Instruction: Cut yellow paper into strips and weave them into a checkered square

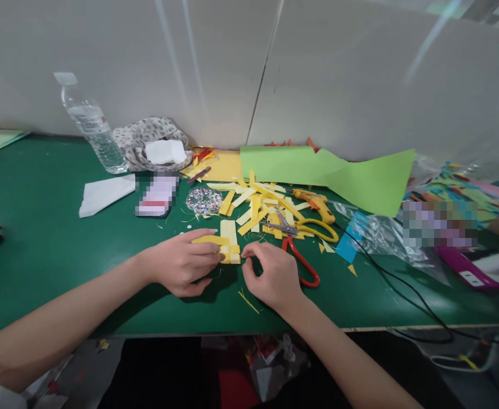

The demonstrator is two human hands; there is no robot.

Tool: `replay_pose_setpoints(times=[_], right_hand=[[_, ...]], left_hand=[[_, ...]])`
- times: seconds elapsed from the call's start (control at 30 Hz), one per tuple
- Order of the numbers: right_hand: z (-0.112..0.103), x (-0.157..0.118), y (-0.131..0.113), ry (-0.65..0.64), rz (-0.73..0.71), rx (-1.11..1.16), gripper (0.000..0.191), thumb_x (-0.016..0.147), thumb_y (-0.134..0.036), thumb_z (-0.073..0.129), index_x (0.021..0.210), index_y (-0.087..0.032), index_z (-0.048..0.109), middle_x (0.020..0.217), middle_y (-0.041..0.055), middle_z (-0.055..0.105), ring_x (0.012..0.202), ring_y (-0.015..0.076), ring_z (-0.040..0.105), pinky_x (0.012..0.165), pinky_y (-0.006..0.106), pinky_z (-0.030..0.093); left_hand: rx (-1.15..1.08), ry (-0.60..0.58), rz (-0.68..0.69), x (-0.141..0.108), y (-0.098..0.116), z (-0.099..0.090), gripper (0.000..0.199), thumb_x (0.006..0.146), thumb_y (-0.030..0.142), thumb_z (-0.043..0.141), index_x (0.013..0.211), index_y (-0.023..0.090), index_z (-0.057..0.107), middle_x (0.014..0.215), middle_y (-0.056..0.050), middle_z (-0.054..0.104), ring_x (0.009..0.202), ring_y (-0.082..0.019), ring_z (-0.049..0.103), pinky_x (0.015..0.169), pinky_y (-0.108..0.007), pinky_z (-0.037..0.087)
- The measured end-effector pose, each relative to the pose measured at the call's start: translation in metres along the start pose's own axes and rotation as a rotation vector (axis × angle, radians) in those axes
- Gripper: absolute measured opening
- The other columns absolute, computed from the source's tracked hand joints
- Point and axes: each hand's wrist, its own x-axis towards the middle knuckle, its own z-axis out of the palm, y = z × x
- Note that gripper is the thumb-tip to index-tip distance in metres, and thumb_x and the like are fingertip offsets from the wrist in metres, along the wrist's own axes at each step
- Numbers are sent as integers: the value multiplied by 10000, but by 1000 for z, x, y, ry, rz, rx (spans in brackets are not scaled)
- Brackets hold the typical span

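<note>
Pale and bright yellow paper strips form a small woven piece [231, 251] near the front of the green table. My left hand [185, 262] holds its left side, fingers closed over the strips. Just right of the piece, my right hand [271, 274] has its fingers curled, thumb and index finger close together near the edge; whether anything is between them is too small to tell. Behind the hands lies a pile of loose yellow strips [256, 207]. Grey-bladed scissors with yellow handles [317, 228] rest on it, and a red scissor handle [307, 264] shows beside my right hand.
A yellow glue gun [317, 205], green paper [356, 179] and clear plastic [386, 238] lie at the back right. A water bottle [94, 130], a phone [158, 196] and a round dish of beads [204, 201] stand or lie left. A black cable crosses the right; another person's hand is at the edge.
</note>
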Motion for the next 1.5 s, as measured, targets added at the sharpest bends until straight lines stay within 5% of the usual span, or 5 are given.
replay_pose_setpoints(times=[1.0, 1.5], right_hand=[[2, -5, 2, -38, -216, -20, 143, 698, -84, 437, 662, -183, 533, 591, 15, 559, 595, 137, 501, 581, 257, 346], [-1, -2, 1, -14, -196, -38, 158, 705, -71, 436, 659, -183, 538, 600, 23, 575, 611, 143, 530, 580, 249, 365]], left_hand=[[-19, -61, -85, -2, -1, 5, 215, 796, 279, 510, 926, 189, 657, 979, -54, 689, 964, -203, 595, 1100, -438, 221], [-20, -37, -92, -1, -1, 4, 215, 782, 276, 526, 930, 181, 649, 972, -55, 691, 958, -206, 602, 1093, -450, 240]])
